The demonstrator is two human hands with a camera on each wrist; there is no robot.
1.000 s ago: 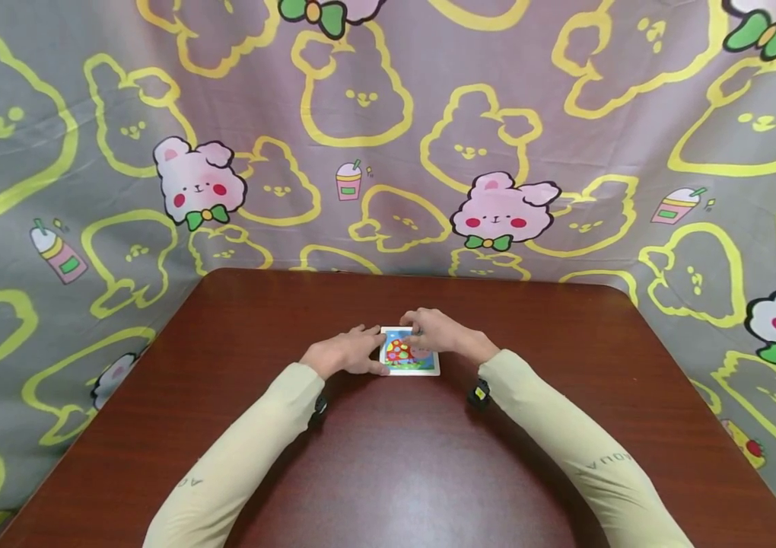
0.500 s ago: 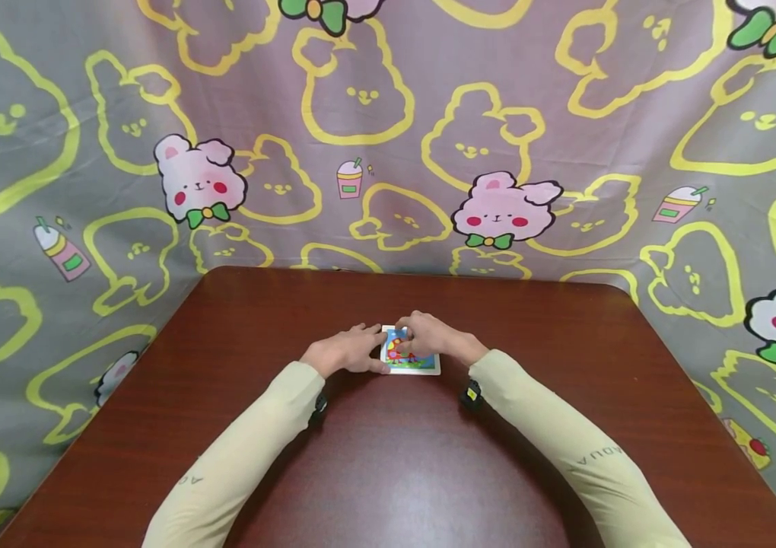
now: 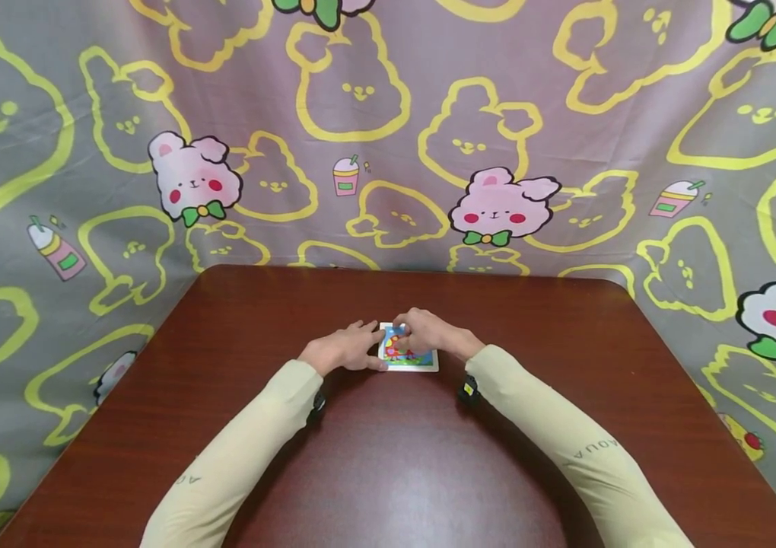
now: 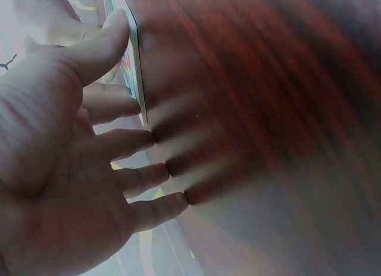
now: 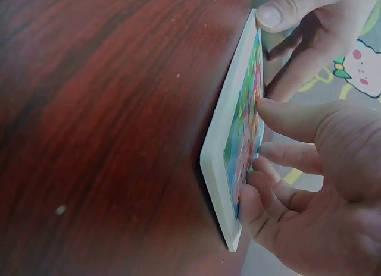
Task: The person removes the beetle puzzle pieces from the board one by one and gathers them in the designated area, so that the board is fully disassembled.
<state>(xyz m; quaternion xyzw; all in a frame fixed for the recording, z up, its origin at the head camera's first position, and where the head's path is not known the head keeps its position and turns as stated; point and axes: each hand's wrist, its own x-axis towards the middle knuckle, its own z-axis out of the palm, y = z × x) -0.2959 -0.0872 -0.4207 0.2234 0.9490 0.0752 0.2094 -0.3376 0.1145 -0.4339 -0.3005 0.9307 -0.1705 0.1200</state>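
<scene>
White-edged picture board (image 3: 411,362), under right grip (image 3: 425,332), hold unclear, touching outspread left grip (image 3: 348,348).

Dark red-brown wood-grain table (image 3: 388,457), glossy, far corners rounded; white-edged picture board (image 3: 411,361) lying flat on it.

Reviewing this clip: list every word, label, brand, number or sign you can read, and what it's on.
"AQUA": right sleeve, upside down in the head view.
"AQ": left sleeve, faint; any further letters aren't visible.
Right wrist camera: yellow mark, too small to read.
Board: no lettering visible on the uncovered part.
</scene>
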